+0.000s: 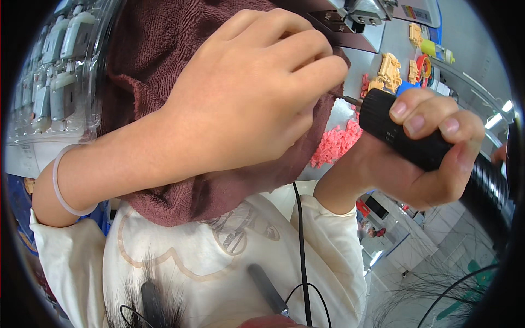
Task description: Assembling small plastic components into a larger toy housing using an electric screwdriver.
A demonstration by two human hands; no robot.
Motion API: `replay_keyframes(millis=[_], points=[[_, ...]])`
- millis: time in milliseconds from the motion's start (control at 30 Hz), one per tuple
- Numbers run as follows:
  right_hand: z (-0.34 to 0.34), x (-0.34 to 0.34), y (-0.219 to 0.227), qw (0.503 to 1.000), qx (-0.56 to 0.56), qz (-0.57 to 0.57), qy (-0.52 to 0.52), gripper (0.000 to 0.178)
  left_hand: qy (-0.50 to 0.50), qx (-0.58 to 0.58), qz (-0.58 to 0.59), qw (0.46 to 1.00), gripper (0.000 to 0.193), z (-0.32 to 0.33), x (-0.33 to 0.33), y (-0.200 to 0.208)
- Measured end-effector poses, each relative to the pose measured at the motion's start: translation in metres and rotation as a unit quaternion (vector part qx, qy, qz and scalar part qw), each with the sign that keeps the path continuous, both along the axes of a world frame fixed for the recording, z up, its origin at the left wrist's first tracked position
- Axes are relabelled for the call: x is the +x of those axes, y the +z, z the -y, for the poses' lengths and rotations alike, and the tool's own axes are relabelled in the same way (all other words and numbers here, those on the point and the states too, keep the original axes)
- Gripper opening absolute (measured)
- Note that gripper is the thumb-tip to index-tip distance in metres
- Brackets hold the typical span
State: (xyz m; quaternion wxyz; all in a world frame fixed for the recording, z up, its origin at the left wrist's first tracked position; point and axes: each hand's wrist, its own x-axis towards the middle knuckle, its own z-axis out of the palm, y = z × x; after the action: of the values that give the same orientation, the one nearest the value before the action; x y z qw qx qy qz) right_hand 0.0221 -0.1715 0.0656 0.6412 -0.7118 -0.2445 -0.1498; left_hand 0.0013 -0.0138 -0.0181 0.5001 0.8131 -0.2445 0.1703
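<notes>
Black powered screwdriver (407, 143) points at our left hand (257, 90).
Our right hand (415, 175) wraps it, long axis slanting up-left, bit (350, 99) beside curled left fingers (320, 75) whose hold we cannot tell.

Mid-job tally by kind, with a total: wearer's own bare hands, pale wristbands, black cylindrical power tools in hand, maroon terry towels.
Left hand and right hand: 2
Pale wristband: 1
Black cylindrical power tool: 1
Maroon terry towel: 1
Total: 5
</notes>
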Motion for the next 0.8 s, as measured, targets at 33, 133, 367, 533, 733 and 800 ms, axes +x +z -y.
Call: replay_keyframes(millis=[33, 133, 367, 533, 733, 800], points=[[0.003, 0.002, 0.003, 0.999, 0.002, -0.022, 0.028, 0.023, -0.001, 0.002, 0.004, 1.0, 0.021, -0.001, 0.0, 0.0], [0.015, 0.014, 0.014, 0.997, 0.024, -0.039, 0.061, 0.021, -0.001, -0.001, 0.005, 1.0, 0.022, -0.003, -0.002, 0.0], [0.008, 0.059, 0.022, 0.996, 0.079, 0.024, 0.017, 0.014, -0.006, -0.005, 0.018, 1.0, 0.024, -0.003, -0.003, -0.001], [0.002, 0.081, 0.006, 0.975, 0.22, 0.036, 0.012, 0.018, -0.001, -0.002, 0.021, 1.0, 0.024, -0.004, -0.002, 0.0], [0.008, 0.092, 0.009, 0.993, 0.104, 0.037, 0.042, 0.019, 0.0, -0.006, 0.017, 1.0, 0.023, -0.003, -0.001, -0.001], [0.012, 0.097, 0.011, 0.996, 0.065, 0.038, 0.051, 0.019, 0.0, -0.005, 0.014, 1.0, 0.023, -0.002, -0.001, -0.001]])
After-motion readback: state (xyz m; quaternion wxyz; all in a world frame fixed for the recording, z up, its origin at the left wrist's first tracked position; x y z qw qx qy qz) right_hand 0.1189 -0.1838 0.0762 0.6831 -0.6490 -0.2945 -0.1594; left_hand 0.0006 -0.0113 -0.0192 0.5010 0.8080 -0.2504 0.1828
